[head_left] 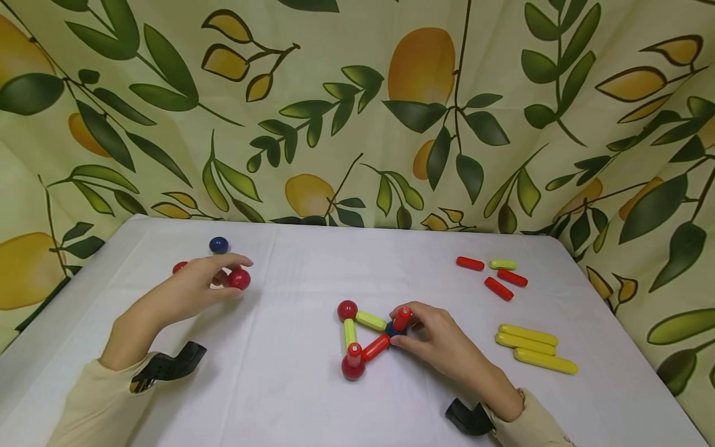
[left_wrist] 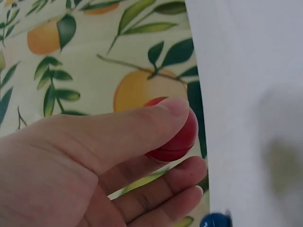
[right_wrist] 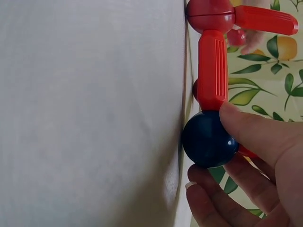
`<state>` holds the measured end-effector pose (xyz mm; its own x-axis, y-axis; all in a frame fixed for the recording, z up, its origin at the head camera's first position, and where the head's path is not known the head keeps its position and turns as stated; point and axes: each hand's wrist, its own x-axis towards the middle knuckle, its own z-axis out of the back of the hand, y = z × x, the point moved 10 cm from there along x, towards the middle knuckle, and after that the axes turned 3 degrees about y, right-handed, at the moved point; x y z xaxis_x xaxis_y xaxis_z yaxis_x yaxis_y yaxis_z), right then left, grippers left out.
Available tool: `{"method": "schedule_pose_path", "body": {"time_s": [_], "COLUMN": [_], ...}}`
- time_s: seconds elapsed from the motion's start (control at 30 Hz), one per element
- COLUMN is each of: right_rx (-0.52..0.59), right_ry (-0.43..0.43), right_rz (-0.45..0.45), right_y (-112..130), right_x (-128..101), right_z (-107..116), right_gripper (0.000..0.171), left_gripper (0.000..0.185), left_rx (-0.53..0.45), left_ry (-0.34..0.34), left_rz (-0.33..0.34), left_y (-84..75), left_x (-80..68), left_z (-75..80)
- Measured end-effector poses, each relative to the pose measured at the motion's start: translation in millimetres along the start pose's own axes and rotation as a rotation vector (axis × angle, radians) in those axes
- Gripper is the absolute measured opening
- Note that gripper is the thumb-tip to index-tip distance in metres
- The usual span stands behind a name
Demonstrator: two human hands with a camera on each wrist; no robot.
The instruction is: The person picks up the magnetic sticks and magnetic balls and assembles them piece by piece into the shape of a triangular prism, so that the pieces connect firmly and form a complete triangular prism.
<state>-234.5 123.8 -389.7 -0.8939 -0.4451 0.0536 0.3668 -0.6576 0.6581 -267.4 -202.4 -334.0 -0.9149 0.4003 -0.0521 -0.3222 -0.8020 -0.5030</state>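
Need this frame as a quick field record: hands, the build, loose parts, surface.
left hand: pinches a red ball between thumb and fingers, at the table's left
right hand: grips the blue ball at one corner of the structure
structure: triangle of red balls, blue ball, yellow-green and red sticks, with red sticks standing up from two corners
loose blue ball: behind the left hand
loose short sticks: three red, one yellow-green, far right
long yellow sticks: three, side by side, near right
table: white cloth

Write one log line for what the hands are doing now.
left hand: pinches red ball | right hand: holds blue ball of stick-and-ball frame | table: white
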Motion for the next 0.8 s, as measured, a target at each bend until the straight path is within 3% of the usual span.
{"method": "schedule_pose_path", "body": {"time_s": [0.2,0.4,0.8], "right_rx": [-0.006,0.017,0.026], "right_ry": [0.005,0.013,0.022], "right_rz": [-0.008,-0.013,-0.002], "right_y": [0,0,1], "right_x": [1,1,0], "right_z": [-2,-3,-3], "right_gripper": [0.029,0.029,0.031], "left_gripper": [0.041,0.04,0.042], "left_rx": [0.003,-0.025,-0.054], "left_ry": [-0.011,0.025,0.044], "left_rz": [-0.105,-0.158,-0.236], "left_y": [-37.6,-67.5,-105.8], "left_x": [2.0,1.6,3.8], "left_z": [-9.1,-23.9,-51.7]}}
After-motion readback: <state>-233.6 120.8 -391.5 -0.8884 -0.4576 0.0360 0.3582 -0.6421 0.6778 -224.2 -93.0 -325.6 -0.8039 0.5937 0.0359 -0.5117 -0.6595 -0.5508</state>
